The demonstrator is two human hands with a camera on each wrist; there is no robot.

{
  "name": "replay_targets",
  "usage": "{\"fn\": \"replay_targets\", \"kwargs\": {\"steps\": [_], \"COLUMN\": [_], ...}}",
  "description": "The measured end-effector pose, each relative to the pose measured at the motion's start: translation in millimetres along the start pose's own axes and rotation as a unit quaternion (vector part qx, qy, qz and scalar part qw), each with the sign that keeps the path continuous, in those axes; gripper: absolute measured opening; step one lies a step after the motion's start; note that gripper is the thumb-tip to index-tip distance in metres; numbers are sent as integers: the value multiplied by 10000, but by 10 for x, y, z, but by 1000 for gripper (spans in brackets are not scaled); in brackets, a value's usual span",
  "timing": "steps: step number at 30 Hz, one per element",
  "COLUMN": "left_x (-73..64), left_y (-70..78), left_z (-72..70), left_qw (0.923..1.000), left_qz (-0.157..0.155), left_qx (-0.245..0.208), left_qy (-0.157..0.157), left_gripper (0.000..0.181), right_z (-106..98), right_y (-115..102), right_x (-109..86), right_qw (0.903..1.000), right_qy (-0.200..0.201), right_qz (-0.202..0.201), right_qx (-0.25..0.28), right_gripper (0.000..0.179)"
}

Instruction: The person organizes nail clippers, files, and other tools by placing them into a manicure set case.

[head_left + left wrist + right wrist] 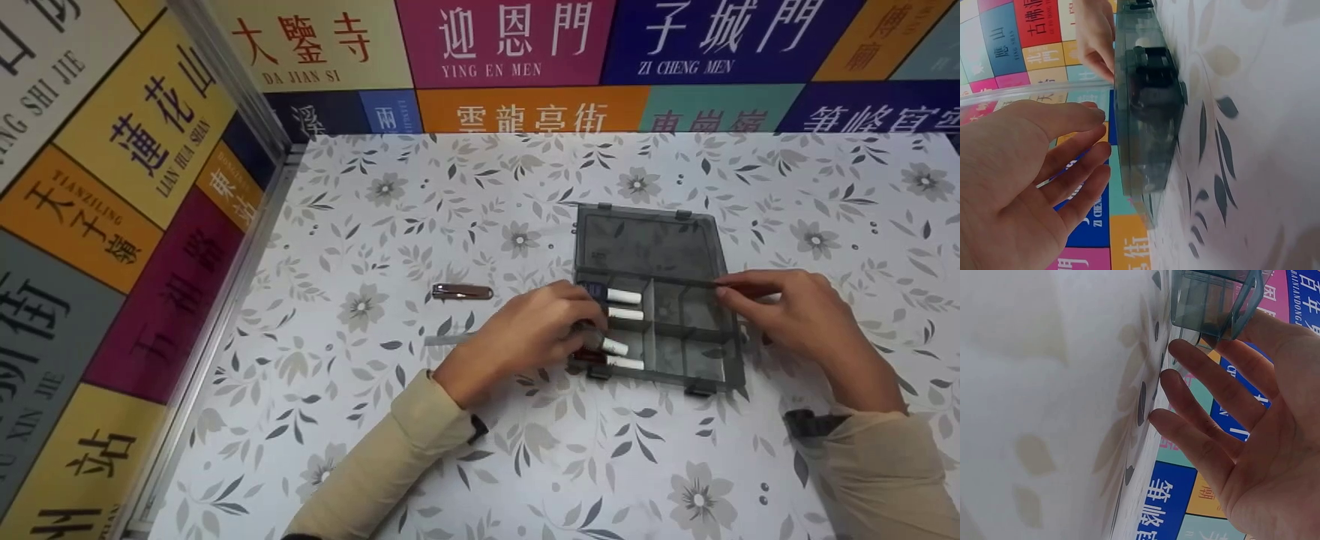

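Our right hand (799, 311) has its grip at the right edge of the smoky plastic box (649, 375), thumb and index apparently pinching it, likely to steady that side. Our left hand (536, 326) looks released, fingers loosely bent at the box's left edge, nothing grasped; probably there to guide. Box sits right of centre frame, between both hands, so both reach it easily. Inside, white-capped bottles (625, 296) lie sideways in the left compartments, presumably so they fit. Left of it: nail clipper (462, 292), plus a clear strip (448, 340) partly behind our wrist, both on the flowered counter (510, 465).
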State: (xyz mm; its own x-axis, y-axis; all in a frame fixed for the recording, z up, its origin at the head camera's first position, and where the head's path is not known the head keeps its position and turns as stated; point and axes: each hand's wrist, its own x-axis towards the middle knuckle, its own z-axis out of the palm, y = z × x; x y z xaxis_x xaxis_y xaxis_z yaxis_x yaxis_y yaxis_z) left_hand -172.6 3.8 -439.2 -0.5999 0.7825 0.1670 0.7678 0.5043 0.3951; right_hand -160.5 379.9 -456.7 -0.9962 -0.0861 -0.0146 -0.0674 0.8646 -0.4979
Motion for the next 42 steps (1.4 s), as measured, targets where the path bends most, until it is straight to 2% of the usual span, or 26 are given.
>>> {"fn": "replay_targets", "kwargs": {"steps": [10,18,29,34,39,42], "left_x": [-181,-331,-530,-604,-655,-676], "left_y": [-179,-326,-583,-725,-858,-925], "left_z": [-50,-117,-217,-269,-294,-278], "left_qw": [9995,9976,9928,9893,9858,9853], "left_qz": [-103,-466,-964,-1196,-1452,-1488], "left_qx": [78,-91,-216,-96,80,138], "left_qy": [302,503,684,833,839,827], "left_gripper": [15,17,16,17,19,19], "right_z": [6,-4,-10,-9,-5,-8], "right_y": [-17,-32,-29,-28,-33,-38], "right_x": [-7,-7,-9,-8,-9,-10], "right_qw": [10000,9995,9997,9998,9998,9998], "right_qy": [-69,-291,-210,-172,-155,-168], "right_qz": [53,153,128,115,109,118], "right_qx": [-23,-16,-37,-60,-60,-46], "right_gripper": [35,42,42,42,42,43]}}
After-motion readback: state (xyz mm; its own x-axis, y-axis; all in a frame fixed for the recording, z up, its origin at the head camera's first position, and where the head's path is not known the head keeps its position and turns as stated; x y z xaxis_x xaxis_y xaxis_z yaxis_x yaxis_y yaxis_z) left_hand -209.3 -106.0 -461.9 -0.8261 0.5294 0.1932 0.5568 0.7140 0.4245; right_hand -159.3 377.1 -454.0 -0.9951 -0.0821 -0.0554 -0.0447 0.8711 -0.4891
